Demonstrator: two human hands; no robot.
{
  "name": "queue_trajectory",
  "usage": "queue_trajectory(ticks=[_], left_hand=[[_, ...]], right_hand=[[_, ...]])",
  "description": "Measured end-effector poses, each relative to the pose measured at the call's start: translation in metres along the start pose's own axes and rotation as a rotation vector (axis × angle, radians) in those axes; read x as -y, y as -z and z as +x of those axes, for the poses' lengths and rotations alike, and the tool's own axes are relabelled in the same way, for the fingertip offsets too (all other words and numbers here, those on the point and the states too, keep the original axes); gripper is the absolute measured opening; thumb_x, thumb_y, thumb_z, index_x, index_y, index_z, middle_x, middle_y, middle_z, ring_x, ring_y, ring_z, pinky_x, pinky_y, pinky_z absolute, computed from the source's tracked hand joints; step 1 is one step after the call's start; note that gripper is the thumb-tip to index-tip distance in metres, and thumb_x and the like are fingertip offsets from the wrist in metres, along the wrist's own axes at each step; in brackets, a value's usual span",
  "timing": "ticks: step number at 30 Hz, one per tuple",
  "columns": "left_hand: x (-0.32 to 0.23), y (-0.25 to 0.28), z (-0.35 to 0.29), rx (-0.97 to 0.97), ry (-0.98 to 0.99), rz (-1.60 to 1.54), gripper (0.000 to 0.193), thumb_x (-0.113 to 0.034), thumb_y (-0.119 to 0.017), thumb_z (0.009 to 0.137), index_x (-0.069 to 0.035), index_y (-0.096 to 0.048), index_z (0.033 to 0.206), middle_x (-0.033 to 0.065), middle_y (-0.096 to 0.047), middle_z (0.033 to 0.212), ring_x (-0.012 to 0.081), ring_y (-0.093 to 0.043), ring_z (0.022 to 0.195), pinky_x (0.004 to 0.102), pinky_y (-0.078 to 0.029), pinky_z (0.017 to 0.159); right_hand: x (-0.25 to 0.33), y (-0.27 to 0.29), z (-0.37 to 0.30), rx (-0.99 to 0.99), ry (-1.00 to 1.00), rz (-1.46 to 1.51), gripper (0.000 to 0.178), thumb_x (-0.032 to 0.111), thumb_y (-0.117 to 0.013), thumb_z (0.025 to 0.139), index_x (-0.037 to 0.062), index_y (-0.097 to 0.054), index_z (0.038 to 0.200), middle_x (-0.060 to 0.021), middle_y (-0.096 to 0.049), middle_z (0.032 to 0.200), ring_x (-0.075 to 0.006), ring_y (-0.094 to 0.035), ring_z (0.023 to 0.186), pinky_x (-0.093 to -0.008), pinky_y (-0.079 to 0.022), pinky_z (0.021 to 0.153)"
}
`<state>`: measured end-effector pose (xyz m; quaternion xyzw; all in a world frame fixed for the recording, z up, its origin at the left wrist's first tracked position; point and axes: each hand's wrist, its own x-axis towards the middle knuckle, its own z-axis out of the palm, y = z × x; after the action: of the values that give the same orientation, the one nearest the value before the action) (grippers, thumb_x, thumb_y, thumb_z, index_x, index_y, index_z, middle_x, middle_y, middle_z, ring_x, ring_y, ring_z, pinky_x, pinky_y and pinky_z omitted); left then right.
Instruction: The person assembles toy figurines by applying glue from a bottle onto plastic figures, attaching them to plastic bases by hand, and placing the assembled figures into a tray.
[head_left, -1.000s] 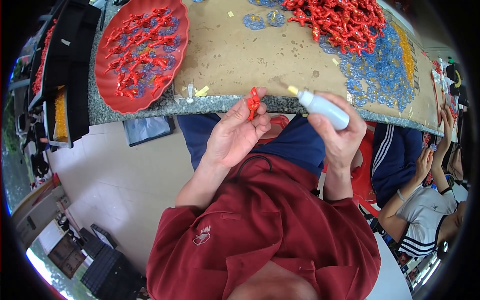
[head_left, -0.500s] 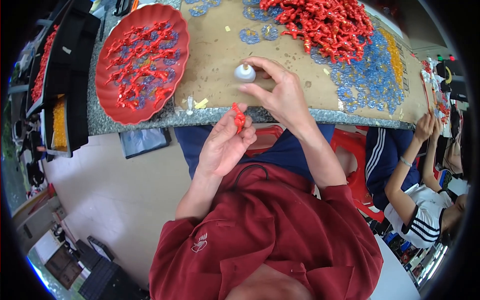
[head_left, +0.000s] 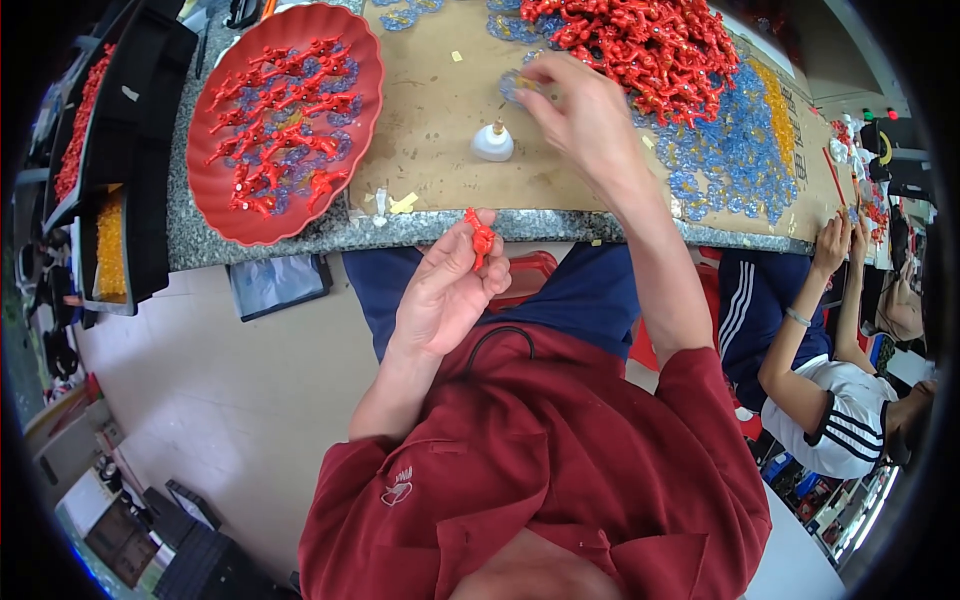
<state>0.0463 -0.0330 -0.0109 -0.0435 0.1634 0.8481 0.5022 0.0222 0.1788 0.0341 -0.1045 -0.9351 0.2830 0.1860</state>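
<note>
In my left hand point(head_left: 447, 275) a small glossy red figurine point(head_left: 480, 240) is pinched between thumb and fingers, near the table's front edge. My right hand point(head_left: 590, 125) reaches over the brown board. Its thumb and forefinger close on a clear blue, flower-edged plastic disc point(head_left: 511, 86); the fingers partly cover it. Between the two hands a small white squeeze bottle point(head_left: 492, 144) with a narrow brass-coloured tip stands upright, touched by neither. At the left, a red scalloped tray point(head_left: 367, 95) bears rows of red figurines on blue discs.
A heap of red figurines point(head_left: 640, 50) lies at the back right, beside many blue discs point(head_left: 725, 165) and a strip of yellow pieces point(head_left: 778, 115). Black bins point(head_left: 150, 150) line the far left. A co-worker point(head_left: 835, 410) sits at the right. Paper scraps point(head_left: 403, 204) lie near the front edge.
My right hand has moved from beside the white bottle, away from me, and taken hold of a blue disc. My left hand still holds the red figurine in about the same place.
</note>
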Motion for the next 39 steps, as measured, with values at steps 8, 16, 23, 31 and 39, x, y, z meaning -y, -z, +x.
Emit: queue_trajectory(ticks=[8, 16, 23, 31, 39], left_hand=[[0.017, -0.016, 0.021, 0.104, 0.073, 0.035, 0.034, -0.02, -0.048, 0.091, -0.003, -0.047, 0.12, 0.0076, -0.054, 0.094, 0.015, -0.049, 0.077, 0.028, -0.04, 0.069], [0.035, -0.018, 0.027, 0.14, 0.136, 0.152, 0.032, -0.018, -0.049, 0.091, -0.003, -0.047, 0.119, 0.0062, -0.054, 0.091, 0.0138, -0.05, 0.077, 0.0269, -0.041, 0.07], [0.038, -0.013, 0.03, 0.138, -0.143, 0.379, 0.028, -0.011, -0.054, 0.088, -0.005, -0.046, 0.114, 0.0072, -0.054, 0.095, 0.013, -0.052, 0.081, 0.0253, -0.042, 0.074], [0.038, -0.013, 0.027, 0.145, -0.257, 0.463, 0.024, -0.005, -0.056, 0.085, -0.006, -0.045, 0.106, 0.0092, -0.054, 0.1, 0.0139, -0.054, 0.091, 0.0266, -0.042, 0.082], [0.039, -0.013, 0.024, 0.098, -0.352, 0.632, 0.018, 0.0, -0.055, 0.084, -0.004, -0.047, 0.1, 0.0099, -0.054, 0.099, 0.0134, -0.055, 0.09, 0.0259, -0.045, 0.082]], right_hand=[[0.001, 0.034, -0.096, 0.077, -0.32, 0.874, 0.026, 0.0, -0.065, 0.074, -0.0023, -0.058, 0.099, -0.0071, -0.06, 0.101, -0.002, -0.055, 0.069, -0.0172, -0.044, 0.06], [-0.022, 0.044, -0.122, 0.141, -0.117, 0.802, 0.032, -0.003, -0.07, 0.067, -0.0001, -0.064, 0.097, -0.0077, -0.061, 0.094, -0.0082, -0.059, 0.073, -0.0203, -0.047, 0.062], [-0.006, 0.035, -0.137, -0.001, -0.219, 1.022, 0.024, -0.005, -0.063, 0.073, -0.0004, -0.065, 0.097, -0.0073, -0.062, 0.081, -0.0079, -0.059, 0.062, -0.016, -0.045, 0.05], [0.004, 0.028, -0.142, -0.006, -0.381, 1.18, 0.015, -0.006, -0.06, 0.077, -0.0059, -0.06, 0.092, -0.0099, -0.061, 0.069, -0.0122, -0.06, 0.056, -0.0178, -0.045, 0.045], [0.006, 0.023, -0.148, -0.022, -0.444, 1.254, 0.016, -0.006, -0.062, 0.075, -0.0048, -0.063, 0.091, -0.0102, -0.065, 0.075, -0.0097, -0.06, 0.058, -0.0164, -0.043, 0.045]])
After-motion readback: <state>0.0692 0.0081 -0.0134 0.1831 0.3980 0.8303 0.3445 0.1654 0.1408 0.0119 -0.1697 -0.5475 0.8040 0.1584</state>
